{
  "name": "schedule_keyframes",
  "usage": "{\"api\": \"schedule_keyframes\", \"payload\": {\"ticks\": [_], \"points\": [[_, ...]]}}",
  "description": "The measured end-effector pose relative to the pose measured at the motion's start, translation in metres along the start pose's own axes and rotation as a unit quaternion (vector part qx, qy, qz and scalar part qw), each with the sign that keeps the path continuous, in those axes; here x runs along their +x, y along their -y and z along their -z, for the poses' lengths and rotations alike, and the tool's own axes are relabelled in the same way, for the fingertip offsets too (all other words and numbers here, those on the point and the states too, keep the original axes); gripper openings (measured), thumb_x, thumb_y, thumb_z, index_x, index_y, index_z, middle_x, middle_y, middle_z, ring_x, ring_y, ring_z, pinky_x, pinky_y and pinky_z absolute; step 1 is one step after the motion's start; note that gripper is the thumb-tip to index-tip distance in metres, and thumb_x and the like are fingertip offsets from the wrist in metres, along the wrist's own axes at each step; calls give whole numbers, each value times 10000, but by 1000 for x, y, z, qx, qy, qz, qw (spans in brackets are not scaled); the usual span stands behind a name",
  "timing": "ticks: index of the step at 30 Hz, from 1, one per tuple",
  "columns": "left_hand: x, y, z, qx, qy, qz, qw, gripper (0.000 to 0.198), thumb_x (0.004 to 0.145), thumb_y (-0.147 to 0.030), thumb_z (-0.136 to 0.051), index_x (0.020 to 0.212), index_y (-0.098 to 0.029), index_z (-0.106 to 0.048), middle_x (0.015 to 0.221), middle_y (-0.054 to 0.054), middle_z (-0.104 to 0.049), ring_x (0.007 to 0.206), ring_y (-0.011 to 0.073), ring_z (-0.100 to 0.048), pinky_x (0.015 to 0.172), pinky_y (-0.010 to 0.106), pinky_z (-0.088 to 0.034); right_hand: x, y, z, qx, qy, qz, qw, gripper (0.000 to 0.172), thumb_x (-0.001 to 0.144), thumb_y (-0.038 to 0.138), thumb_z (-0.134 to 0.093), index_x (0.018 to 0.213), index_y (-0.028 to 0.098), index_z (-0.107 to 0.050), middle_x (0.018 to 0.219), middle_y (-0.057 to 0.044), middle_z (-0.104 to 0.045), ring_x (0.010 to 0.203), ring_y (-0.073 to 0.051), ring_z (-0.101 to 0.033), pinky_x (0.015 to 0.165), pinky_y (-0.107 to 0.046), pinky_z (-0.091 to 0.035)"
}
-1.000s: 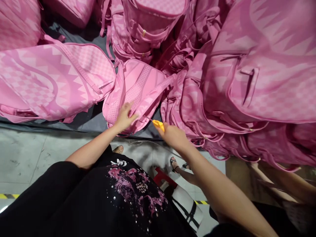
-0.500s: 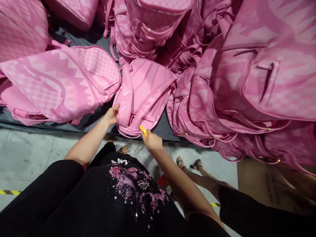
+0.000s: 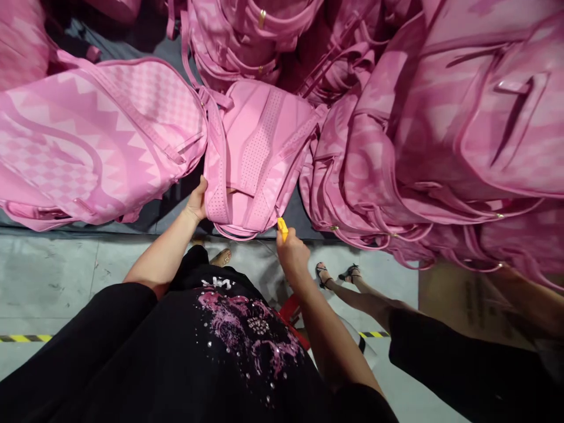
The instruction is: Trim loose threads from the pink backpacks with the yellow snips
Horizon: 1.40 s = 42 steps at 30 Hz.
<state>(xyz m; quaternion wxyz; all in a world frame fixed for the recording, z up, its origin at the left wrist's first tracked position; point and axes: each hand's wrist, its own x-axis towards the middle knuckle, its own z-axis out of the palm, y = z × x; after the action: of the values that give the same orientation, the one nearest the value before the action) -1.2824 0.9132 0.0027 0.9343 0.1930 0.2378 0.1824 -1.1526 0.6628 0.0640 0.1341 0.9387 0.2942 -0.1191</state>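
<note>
A small pink backpack (image 3: 258, 158) lies back side up near the table's front edge, its padded straps and perforated panel facing me. My left hand (image 3: 199, 202) grips its lower left edge, thumb showing and the other fingers mostly hidden. In my closed right hand (image 3: 293, 252) is a small yellow tool (image 3: 282, 229) with a thin tip; its exact kind is unclear. The tip is at the backpack's lower right corner, by the base of the right strap; whether it touches the fabric I cannot tell.
Another pink backpack with a zigzag pattern (image 3: 101, 135) lies to the left. Stacked pink backpacks (image 3: 374, 170) crowd the right and back of the dark-covered table (image 3: 150, 220). At right, another person's legs (image 3: 365, 299) and a cardboard box (image 3: 445, 294) show below the table edge.
My right hand has moved right with the yellow tool, from the right strap's lower end to the backpack's corner. The right strap now lies farther right. My left hand keeps its hold.
</note>
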Motion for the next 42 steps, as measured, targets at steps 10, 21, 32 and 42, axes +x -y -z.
{"api": "schedule_keyframes", "payload": {"ticks": [10,21,32,42], "points": [[0,5,-18,-20,10,-31,999,814,879,-758,-461,1280,-61,-586,1058,197,-755,1019,302,-733,998,448,-558,-9,-12,0,67,20,-14,997,350,1049,451,-419,1155,146,-556,877,-114,-729,761,-194,-692,582,-245,-295],[6,21,-26,94,-51,-81,991,628,843,-630,-605,1157,-88,-661,972,155,-766,1057,314,-713,1020,487,-533,-99,-26,-32,64,119,82,987,334,1051,448,-392,1156,183,-565,855,-92,-743,786,-237,-728,594,-260,-378],[-47,92,-45,891,38,-219,396,769,769,-98,-622,1512,-178,-441,1619,213,-292,1523,374,-238,1221,583,-185,-86,-2,-53,87,119,82,986,348,1049,430,-395,1191,167,-575,956,-140,-751,894,-255,-737,686,-277,-469],[-47,35,-102,620,-234,-353,661,495,657,-182,-580,1135,-180,-710,816,41,-726,677,195,-642,649,305,-524,-131,-19,-14,246,-35,135,959,311,992,432,-462,1167,197,-570,919,-81,-757,818,-237,-739,691,-277,-466]]}}
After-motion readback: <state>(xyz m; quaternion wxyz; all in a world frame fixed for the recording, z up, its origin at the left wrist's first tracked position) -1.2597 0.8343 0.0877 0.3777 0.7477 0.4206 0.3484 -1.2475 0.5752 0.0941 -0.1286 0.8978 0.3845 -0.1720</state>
